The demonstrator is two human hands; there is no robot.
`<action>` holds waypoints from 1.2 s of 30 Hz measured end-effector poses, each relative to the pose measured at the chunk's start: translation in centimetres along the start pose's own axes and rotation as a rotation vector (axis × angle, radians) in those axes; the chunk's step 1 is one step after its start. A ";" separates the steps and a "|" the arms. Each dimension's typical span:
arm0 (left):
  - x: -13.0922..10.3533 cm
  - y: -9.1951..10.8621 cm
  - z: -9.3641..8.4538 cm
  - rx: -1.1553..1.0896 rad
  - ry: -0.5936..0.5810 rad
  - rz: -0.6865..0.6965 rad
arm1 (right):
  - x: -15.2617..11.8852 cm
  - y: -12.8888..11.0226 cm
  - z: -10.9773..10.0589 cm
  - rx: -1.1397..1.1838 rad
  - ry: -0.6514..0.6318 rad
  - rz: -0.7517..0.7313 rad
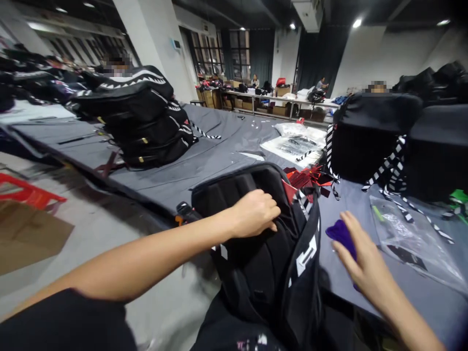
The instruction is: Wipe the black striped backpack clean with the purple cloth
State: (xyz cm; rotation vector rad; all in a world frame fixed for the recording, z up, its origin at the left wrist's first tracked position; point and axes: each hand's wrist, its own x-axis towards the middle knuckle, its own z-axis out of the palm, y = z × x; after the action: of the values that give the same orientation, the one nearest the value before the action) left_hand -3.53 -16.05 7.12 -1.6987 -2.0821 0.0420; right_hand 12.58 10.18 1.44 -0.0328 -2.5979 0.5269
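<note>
A black backpack (270, 253) is stood upright at the near edge of the grey table (219, 161), between the two hands, and its upper opening is gripped by the left hand (255, 213), whose fingers are curled shut over the fabric edge. To the right of the bag, the right hand (360, 261) is laid with fingers spread and loose on a small purple object (340, 233) that rests on the table; whether the object is actually pinched cannot be told. Just beyond the right hand a clear plastic bag (413, 239) is seen lying flat. Red tags (305, 176) are found just behind the backpack's top. Further out past the left hand a stack of black backpacks (139, 122) is piled, and past the right hand black bags with checkered straps (376, 136) are set. Well beyond, other people are seated at a far table (278, 100)
</note>
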 end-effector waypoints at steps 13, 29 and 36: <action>1.0 8.9 3.3 -0.367 -0.097 -0.138 | -2.9 -6.2 1.0 -0.117 0.094 -0.377; 2.9 0.9 6.1 -0.169 -0.148 -0.111 | -0.9 -7.7 5.6 -0.113 -0.196 -0.250; 6.3 3.1 7.8 -0.141 -0.287 -0.166 | -2.9 -6.1 5.2 -0.052 -0.258 -0.267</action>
State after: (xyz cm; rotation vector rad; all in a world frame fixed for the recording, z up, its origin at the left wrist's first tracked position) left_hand -4.37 -7.44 1.26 -1.6744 -2.4855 0.0942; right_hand 13.14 2.31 -1.80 0.3836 -2.8042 0.3869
